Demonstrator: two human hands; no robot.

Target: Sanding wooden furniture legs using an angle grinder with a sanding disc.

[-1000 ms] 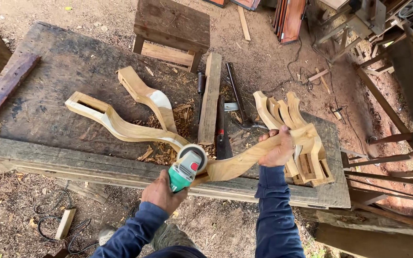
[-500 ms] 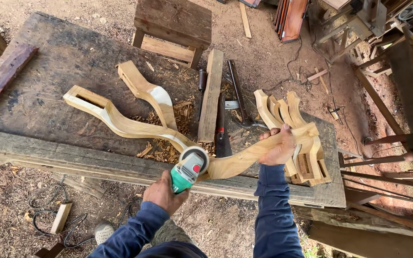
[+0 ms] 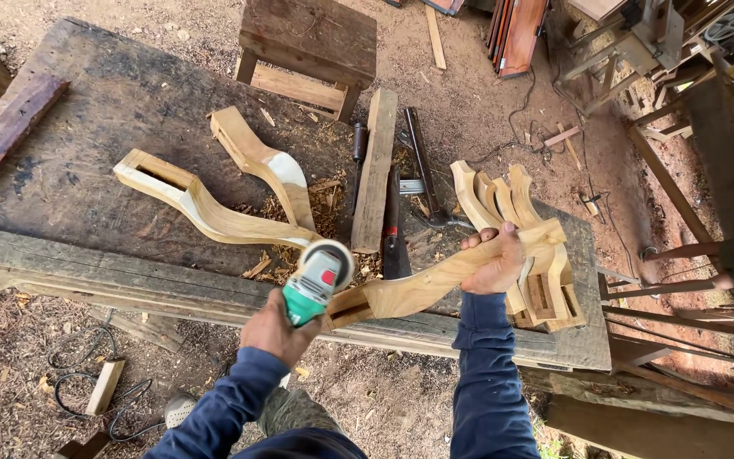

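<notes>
left hand point(image 3: 275, 330) wrapped tight around a green-bodied angle grinder point(image 3: 316, 282), its disc against a curved pale wooden leg point(image 3: 422, 285); right hand point(image 3: 494, 259) clamps that leg over the dark plank workbench point(image 3: 87, 110) front edge.

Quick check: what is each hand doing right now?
Left hand: closed around the green angle grinder.
Right hand: closed around the curved wooden leg, holding it raised above the workbench.

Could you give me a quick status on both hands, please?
Left hand grips green grinder. Right hand holds curved wooden leg. Grinder at leg's near end.
</notes>
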